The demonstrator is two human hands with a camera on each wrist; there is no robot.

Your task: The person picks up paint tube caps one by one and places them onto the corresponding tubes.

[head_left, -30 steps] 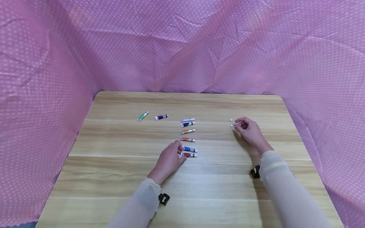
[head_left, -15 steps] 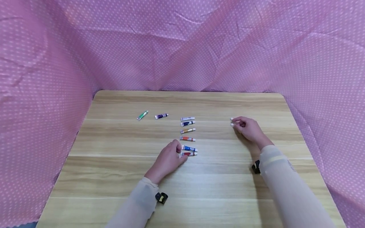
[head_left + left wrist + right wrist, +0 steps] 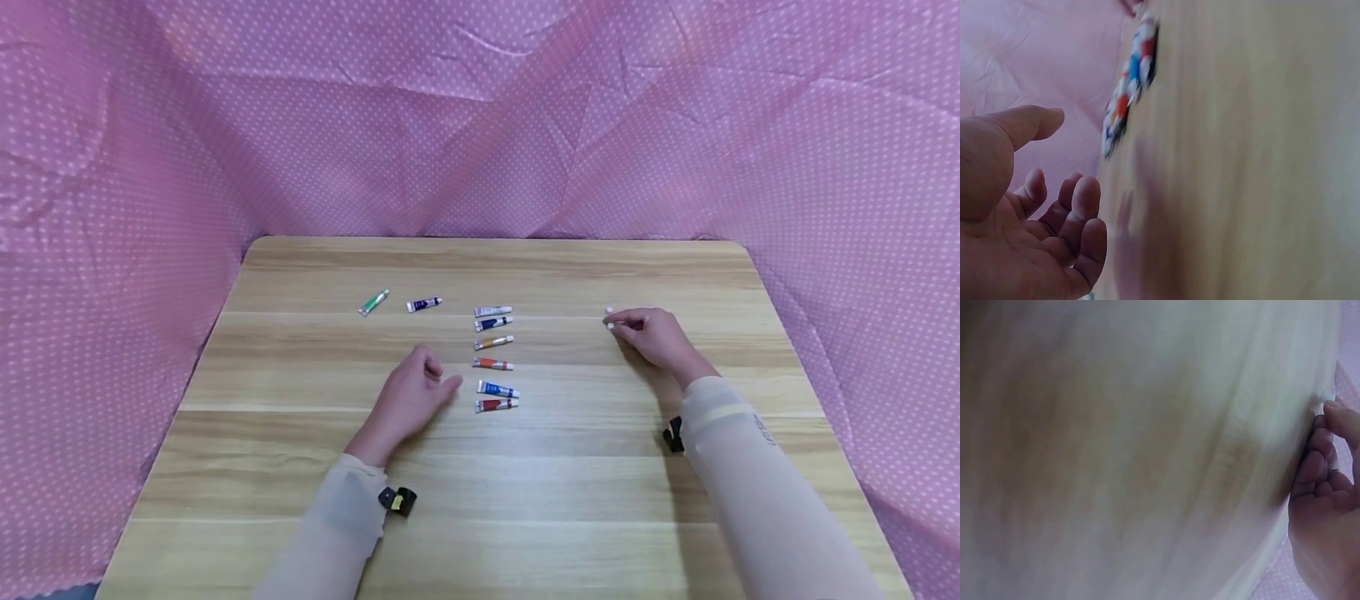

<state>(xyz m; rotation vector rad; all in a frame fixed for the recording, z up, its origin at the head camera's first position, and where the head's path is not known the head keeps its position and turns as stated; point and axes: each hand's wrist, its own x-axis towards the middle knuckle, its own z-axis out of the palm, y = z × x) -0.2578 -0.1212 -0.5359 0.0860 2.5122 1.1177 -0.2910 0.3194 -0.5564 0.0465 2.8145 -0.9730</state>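
In the head view, several small paint tubes lie in a column, among them a red paint tube (image 3: 496, 405), a blue paint tube (image 3: 498, 389) and an orange paint tube (image 3: 492, 364). My left hand (image 3: 414, 392) hovers left of this column, its fingers loosely bent and holding nothing. At the right, my right hand (image 3: 656, 337) pinches a small white cap (image 3: 611, 326) between thumb and index finger. Another white cap (image 3: 609, 310) lies just beyond the index fingertip. The right wrist view shows a white cap (image 3: 1327, 397) at the thumb tip.
A green paint tube (image 3: 373, 302) and a purple paint tube (image 3: 424, 305) lie apart at the back left of the wooden table (image 3: 570, 500). Pink dotted cloth (image 3: 480, 125) hangs around the table's back and sides.
My left hand has drawn back leftward from the red and blue tubes, leaving them on the table. My right index finger has come down between the two white caps.
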